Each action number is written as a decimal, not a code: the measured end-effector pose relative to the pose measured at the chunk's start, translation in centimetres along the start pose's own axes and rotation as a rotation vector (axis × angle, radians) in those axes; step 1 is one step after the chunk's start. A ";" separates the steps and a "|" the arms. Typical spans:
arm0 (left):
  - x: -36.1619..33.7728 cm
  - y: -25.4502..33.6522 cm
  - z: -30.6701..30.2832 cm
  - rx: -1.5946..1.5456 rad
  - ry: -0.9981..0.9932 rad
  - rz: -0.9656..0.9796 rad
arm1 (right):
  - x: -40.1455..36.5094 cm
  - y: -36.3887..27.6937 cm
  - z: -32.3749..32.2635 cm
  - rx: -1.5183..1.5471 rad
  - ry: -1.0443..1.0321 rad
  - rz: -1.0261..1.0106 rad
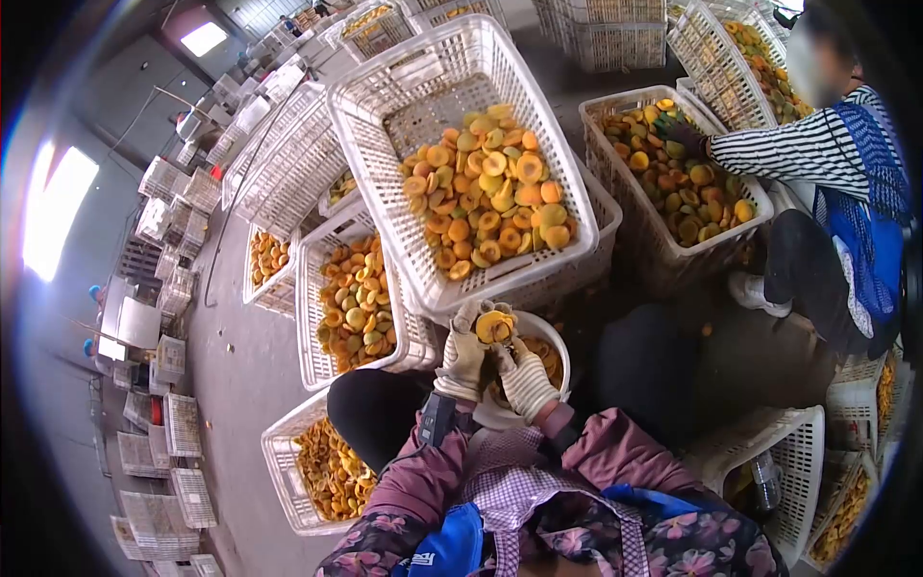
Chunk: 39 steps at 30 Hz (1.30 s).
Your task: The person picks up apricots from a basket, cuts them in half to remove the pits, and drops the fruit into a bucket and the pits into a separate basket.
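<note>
My left hand [461, 363], in a white work glove, holds a yellow-orange apricot half [494, 327] between its fingers. Just to the right, my gloved right hand [527, 380] is closed right below the fruit. A small dark thing shows at its fingertips, too small to name. Both hands are over a white bucket [562, 361] with orange pieces in it. Directly beyond them, a tilted white crate [361, 159] holds many halved apricots [490, 183], cut faces showing round hollows.
Crates of fruit [351, 303] stand at my left, one by my left knee [370, 413]. At right, a co-worker in a striped sleeve [793, 149] reaches a dark-gloved hand [681, 137] into another crate [663, 250]. A white crate [798, 481] lies tipped at lower right.
</note>
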<state>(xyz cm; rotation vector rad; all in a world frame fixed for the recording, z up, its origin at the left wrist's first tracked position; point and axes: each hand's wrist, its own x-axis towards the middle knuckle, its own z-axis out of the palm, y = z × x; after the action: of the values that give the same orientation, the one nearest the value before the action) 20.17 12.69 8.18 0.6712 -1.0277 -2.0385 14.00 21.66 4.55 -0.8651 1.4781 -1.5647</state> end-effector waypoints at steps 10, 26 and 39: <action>-3.0 0.2 0.6 0.011 0.251 -0.047 | -1.4 2.0 1.3 -0.112 -0.089 0.125; -2.6 -3.2 -1.8 0.159 0.162 0.238 | -1.8 0.6 -0.5 0.447 -0.323 0.440; -3.8 2.1 -1.8 0.218 -0.293 -0.221 | -4.3 -4.7 -0.8 0.359 -0.592 0.805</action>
<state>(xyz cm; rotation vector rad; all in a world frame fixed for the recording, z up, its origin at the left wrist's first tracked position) 24.50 14.10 9.44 0.6312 -1.4146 -2.2840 14.74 25.82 9.30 -0.3781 0.8918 -0.8207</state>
